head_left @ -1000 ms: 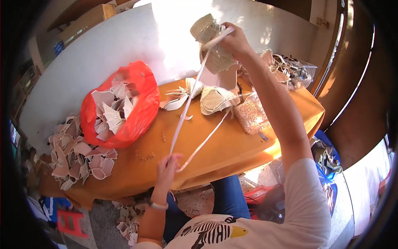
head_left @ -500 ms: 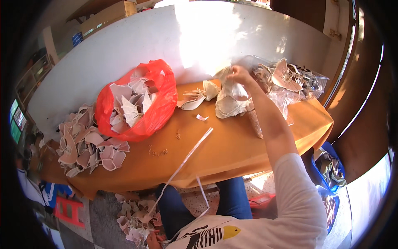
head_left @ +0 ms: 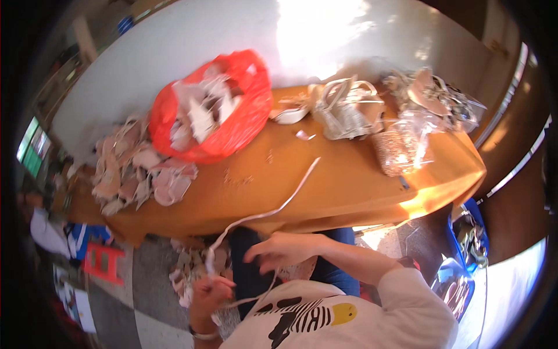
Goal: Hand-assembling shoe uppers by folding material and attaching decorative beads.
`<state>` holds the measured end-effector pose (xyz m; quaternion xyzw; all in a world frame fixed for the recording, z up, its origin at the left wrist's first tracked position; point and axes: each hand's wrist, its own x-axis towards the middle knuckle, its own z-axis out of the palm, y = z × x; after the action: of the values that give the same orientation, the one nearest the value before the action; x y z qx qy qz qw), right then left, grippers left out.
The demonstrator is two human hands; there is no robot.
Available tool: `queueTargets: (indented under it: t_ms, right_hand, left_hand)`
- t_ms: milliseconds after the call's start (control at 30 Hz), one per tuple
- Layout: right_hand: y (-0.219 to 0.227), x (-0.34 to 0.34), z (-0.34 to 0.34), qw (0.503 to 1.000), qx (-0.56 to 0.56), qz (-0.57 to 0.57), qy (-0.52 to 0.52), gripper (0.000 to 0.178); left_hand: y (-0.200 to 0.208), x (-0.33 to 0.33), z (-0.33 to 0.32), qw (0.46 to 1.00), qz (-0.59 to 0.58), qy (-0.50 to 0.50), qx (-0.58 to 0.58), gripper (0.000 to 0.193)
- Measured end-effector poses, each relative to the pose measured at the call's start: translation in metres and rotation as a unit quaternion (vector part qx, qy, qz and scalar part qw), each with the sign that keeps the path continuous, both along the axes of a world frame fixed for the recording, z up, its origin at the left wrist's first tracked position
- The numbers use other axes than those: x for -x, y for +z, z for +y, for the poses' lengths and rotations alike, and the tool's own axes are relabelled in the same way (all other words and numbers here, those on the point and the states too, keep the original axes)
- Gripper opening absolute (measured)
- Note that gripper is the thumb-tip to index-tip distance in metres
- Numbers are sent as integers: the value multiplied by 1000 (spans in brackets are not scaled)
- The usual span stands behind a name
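Over my lap, my left hand is closed on a long white strap, whose far end lies up on the table; another stretch loops toward my legs. My right hand hovers just above and right of it, slightly blurred, fingers apart with nothing visible between them. Farther off on the orange-covered table sits a heap of cream fabric cups with straps. A small pale scrap lies in front of it.
A red plastic bag full of pale cups stands left, beside a loose pile of pinkish cups. At right are a clear bag of small copper-coloured pieces and a tangled heap. A red stool and blue baskets stand below.
My right hand has come back from the cream cups at the far side to my lap, near the left. My left hand has risen into fuller view with the strap. The view has shifted.
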<state>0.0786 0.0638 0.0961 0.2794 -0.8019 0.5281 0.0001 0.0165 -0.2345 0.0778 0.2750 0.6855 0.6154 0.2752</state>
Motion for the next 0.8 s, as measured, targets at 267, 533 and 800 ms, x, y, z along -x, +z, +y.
queueTargets:
  t_ms: [267, 533, 800]
  right_hand:
    - [-8, 28, -56, 984, 84, 96, -122, 46]
    - [-119, 62, -86, 988, 53, -136, 49, 19]
    - [-180, -30, 19, 945, -14, -323, -55, 24]
  left_hand:
    - [63, 11, -109, 976, -77, 33, 199, 21]
    - [97, 29, -198, 959, 3, 29, 284, 11]
    - [-52, 42, -393, 824, -8, 384, 417, 21]
